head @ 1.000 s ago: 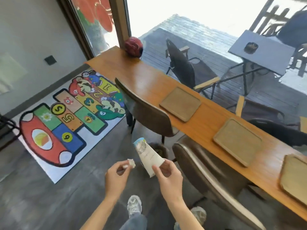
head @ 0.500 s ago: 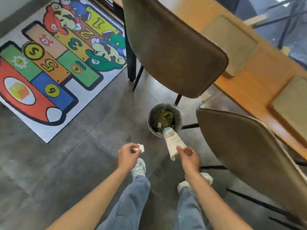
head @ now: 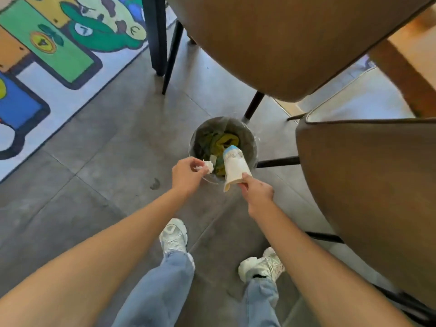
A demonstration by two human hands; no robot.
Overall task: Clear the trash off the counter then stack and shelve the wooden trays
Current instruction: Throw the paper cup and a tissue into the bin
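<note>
Head camera looked straight down at a small round bin [head: 250,138] on the grey tiled floor [head: 99,147], lined with a clear bag and holding greenish-yellow rubbish. Both bare arms reached out over it. The left hand [head: 187,173] pinched a crumpled white wad [head: 208,166] at its fingertips, the wad hanging just above the bin's near-left rim. The right hand [head: 256,193] gripped a paper cup [head: 233,165] by its wide rim between thumb and fingers, the cup tipped so its narrow blue-edged base pointed down into the bin's mouth; whether the base touched the rubbish below could not be told. Two brown chairs [head: 278,43] stood close by, one backrest above the bin and the other to its right, their dark legs on either side of it. A colourful play mat [head: 47,55] lay to the upper left. White trainers [head: 173,237] and pale jeans showed below the arms.
</note>
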